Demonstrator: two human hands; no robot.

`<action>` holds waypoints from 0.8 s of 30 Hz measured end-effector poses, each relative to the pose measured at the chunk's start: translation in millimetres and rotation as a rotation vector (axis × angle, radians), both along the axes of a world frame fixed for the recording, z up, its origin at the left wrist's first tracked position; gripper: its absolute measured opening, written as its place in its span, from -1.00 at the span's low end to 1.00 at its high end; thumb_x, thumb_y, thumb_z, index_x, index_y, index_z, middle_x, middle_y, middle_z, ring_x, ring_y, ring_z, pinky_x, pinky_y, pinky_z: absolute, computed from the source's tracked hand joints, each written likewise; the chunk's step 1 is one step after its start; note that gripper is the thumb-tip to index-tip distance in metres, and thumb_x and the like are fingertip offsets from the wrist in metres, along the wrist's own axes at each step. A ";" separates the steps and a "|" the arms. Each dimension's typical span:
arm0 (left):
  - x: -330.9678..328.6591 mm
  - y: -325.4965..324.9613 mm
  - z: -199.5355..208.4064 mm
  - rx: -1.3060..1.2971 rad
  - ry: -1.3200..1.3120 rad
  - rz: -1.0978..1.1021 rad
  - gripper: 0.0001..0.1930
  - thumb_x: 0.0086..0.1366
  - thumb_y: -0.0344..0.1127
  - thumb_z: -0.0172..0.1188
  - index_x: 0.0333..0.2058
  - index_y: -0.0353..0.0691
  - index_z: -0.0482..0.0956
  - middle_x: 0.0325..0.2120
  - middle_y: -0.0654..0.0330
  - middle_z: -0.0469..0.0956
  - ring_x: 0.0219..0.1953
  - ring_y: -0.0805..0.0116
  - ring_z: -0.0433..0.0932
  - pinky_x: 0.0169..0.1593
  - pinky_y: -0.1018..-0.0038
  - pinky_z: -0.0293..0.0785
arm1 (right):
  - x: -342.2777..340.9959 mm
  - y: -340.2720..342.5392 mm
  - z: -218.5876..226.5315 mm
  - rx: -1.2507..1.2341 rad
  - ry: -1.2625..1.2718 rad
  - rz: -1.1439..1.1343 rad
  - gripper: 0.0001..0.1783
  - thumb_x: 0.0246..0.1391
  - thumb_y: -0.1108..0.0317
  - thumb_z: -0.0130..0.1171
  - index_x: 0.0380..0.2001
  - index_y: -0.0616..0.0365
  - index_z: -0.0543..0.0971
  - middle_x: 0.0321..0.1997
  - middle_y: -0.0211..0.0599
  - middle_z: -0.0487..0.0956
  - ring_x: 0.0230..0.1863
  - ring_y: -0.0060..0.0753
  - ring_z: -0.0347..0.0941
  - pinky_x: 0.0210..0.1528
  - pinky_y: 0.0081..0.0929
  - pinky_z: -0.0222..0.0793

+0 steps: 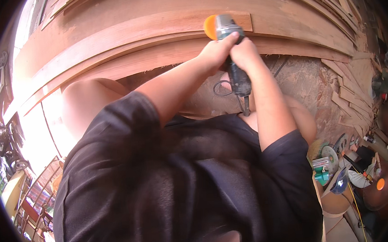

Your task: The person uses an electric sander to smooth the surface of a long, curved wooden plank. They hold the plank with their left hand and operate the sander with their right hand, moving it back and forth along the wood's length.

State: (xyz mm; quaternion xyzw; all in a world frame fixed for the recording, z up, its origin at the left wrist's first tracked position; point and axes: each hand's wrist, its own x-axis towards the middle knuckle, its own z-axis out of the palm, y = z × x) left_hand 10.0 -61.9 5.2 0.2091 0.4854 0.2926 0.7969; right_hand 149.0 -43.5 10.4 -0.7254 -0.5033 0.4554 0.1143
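Both my hands are closed round an angle grinder (240, 78) with a grey metal head and a dark body. My left hand (218, 52) grips it near the head, and my right hand (244, 54) wraps the body just beside it. An orange disc (210, 27) on the head is over a long reddish wooden plank (151, 30), close to the plank's right end. Whether the disc touches the wood I cannot tell. From the grinder's rear a dark cord (246, 106) runs down toward my lap.
Below the plank lies another long board (162, 55), with a wide wooden surface (150, 7) behind. Wood offcuts (352, 101) are piled at the right. Discs (329, 156), tools and a yellow cord (355, 204) crowd the lower right. A metal wire rack (39, 194) stands at the lower left.
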 end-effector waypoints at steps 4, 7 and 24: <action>65.6 40.7 -31.2 0.061 0.123 -0.248 -0.14 0.36 0.37 0.32 0.26 -0.36 0.55 0.09 -0.15 0.65 0.03 -0.09 0.70 0.07 -0.05 0.65 | 53.4 -0.3 -10.0 0.027 0.154 -0.318 -0.51 0.28 0.11 0.26 -0.01 0.38 0.74 -0.11 0.07 0.79 -0.06 -0.16 0.77 -0.03 -0.22 0.63; 79.1 45.4 -16.9 0.055 0.156 -0.288 -0.13 0.35 0.38 0.32 0.25 -0.38 0.56 0.07 -0.16 0.66 0.03 -0.11 0.70 0.10 -0.06 0.64 | 65.6 1.6 -14.2 0.025 0.226 -0.455 -0.54 0.29 0.15 0.25 0.01 0.38 0.73 -0.18 -0.02 0.78 -0.16 -0.21 0.77 -0.11 -0.25 0.63; -17.5 -11.9 5.5 0.048 0.292 0.063 -0.08 0.46 0.46 0.12 0.12 -0.51 0.64 -0.02 -0.09 0.71 0.05 0.12 0.69 0.09 0.19 0.67 | -25.1 6.2 1.9 -0.051 -0.106 0.157 -0.27 0.32 -0.09 0.20 0.24 0.39 0.56 0.21 0.28 0.67 0.31 0.17 0.61 0.35 -0.05 0.51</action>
